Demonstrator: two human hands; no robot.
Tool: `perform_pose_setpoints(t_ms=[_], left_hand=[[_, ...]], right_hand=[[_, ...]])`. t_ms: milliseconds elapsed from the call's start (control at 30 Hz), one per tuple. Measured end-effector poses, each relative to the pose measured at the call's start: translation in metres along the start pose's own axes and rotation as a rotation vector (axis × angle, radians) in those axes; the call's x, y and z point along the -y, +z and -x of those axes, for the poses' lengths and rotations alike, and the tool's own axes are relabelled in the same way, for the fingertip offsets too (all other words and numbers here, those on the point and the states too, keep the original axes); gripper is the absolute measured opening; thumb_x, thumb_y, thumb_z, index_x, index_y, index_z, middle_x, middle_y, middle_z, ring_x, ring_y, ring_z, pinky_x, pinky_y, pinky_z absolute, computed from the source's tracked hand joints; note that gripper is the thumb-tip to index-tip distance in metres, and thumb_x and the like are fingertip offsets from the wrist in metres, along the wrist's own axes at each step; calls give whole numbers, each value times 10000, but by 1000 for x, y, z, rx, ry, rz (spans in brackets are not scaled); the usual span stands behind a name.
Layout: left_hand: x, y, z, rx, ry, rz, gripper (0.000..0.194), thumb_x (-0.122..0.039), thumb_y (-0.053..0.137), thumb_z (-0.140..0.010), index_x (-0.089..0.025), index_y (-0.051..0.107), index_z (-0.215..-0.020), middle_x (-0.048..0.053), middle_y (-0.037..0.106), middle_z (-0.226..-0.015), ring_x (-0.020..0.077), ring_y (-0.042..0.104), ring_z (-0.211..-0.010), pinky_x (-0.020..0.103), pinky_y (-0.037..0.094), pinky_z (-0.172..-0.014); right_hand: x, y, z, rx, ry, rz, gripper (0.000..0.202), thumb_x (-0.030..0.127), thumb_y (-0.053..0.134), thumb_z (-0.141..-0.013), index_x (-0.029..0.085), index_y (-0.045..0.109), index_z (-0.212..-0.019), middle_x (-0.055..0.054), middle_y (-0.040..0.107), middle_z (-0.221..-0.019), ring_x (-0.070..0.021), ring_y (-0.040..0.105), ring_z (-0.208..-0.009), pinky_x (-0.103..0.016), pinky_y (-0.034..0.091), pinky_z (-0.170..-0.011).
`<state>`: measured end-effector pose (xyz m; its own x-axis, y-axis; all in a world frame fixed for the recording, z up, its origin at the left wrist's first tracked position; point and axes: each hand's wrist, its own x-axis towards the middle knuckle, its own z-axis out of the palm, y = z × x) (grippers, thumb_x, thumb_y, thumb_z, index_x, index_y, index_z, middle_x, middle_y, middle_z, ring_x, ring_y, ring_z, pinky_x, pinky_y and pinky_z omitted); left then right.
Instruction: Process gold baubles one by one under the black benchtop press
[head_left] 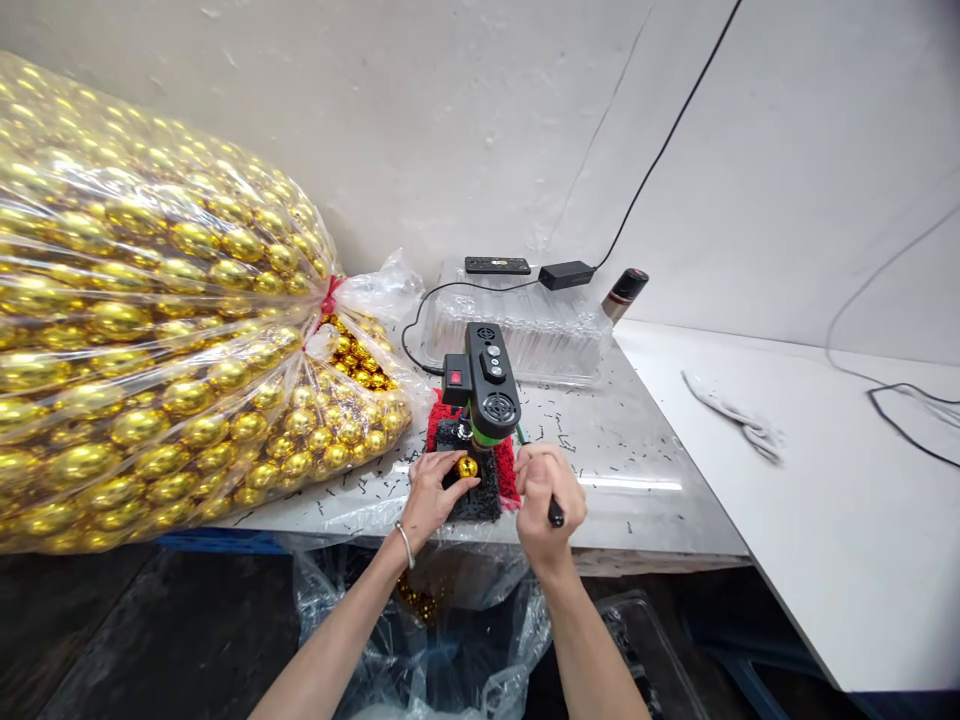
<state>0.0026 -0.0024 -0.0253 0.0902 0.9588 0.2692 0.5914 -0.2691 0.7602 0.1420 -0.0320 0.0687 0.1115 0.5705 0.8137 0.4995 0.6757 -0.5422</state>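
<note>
My left hand [435,490] holds a shiny gold ball [467,467] between thumb and fingers, low at the front of a small black press machine [493,385]. My right hand [550,495] is wrapped round the black-tipped lever handle [556,513] at the machine's right side. Under the machine lies a black base [480,502] strewn with dark bits, on a red mat [508,478]. The machine's head, with a green band beneath, hangs just above the ball. Whether the head touches the ball is hard to tell.
A huge clear bag of gold balls [150,330] fills the left. Behind stand a clear plastic tray [525,340], a power adapter [566,275] and a tumbler [625,292]. A glove [731,415] lies right. Below hangs an open plastic bag [442,650].
</note>
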Motion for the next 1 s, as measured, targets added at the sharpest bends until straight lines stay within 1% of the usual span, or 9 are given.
perform_pose_setpoints(t_ms=[100,200,300,367,467,567,633,833,1000], left_hand=[[-7,-10,27,-35,-64,12,316,-367,662,-809,-227,673,-1092,75,702,-1069,247,611,-1020,442,453,-925],[-14,-17,64,61,-9,-15,395,-449,675,-779,-245,664,-1117,87,689,-1086,269,608,-1025,448,481,-895],[-20,-28,69,39,93,-71,443,-478,637,-802,-235,627,-1172,121,628,-1188,288,565,-1102,469,469,-927],[-22,-44,40,-84,108,-138,365,-427,531,-885,-210,612,-1168,135,574,-1254,281,514,-1173,467,432,-983],[-13,-82,-40,-245,20,-355,345,-306,351,-958,-146,599,-1136,163,544,-1255,277,463,-1218,449,375,-1030],[6,-113,-116,-115,-235,-647,338,-228,378,-918,-67,574,-1142,229,549,-1193,343,473,-1181,468,374,-976],[20,-119,-147,3,-375,-747,377,-220,449,-875,-30,533,-1190,266,498,-1247,379,462,-1185,472,371,-950],[42,-103,-153,130,-422,-701,475,-225,520,-839,-19,474,-1264,304,473,-1271,389,523,-1156,473,390,-922],[48,-110,-151,142,-443,-541,546,-209,608,-771,-65,474,-1281,281,500,-1303,389,545,-1148,461,415,-920]], right_hand=[[7,-3,-11,6,7,-12,306,101,383,-897,204,425,-612,9,482,-610,-129,518,-629,-274,386,-571],[4,-1,-6,-14,-7,-25,307,104,381,-895,205,439,-612,3,491,-610,-136,518,-634,-283,387,-575],[1,3,3,-39,2,-22,314,114,372,-895,207,442,-604,-2,498,-615,-141,517,-630,-294,389,-576],[0,5,5,-54,0,-16,319,118,370,-897,209,435,-598,-1,491,-607,-143,516,-625,-296,388,-573],[0,6,6,-62,-27,-10,316,108,371,-898,212,424,-604,5,472,-591,-144,514,-623,-296,386,-569],[0,7,6,-60,-55,-11,308,83,373,-889,210,420,-613,10,462,-589,-140,512,-623,-288,386,-565],[0,7,7,-58,-57,-7,304,66,374,-882,207,423,-618,9,468,-601,-136,512,-632,-282,386,-567],[-1,6,9,-49,-68,2,298,46,374,-875,202,423,-627,12,467,-616,-125,505,-636,-269,373,-561],[-2,7,10,-57,-65,-5,298,42,379,-873,202,420,-626,14,463,-606,-126,508,-645,-267,377,-566]])
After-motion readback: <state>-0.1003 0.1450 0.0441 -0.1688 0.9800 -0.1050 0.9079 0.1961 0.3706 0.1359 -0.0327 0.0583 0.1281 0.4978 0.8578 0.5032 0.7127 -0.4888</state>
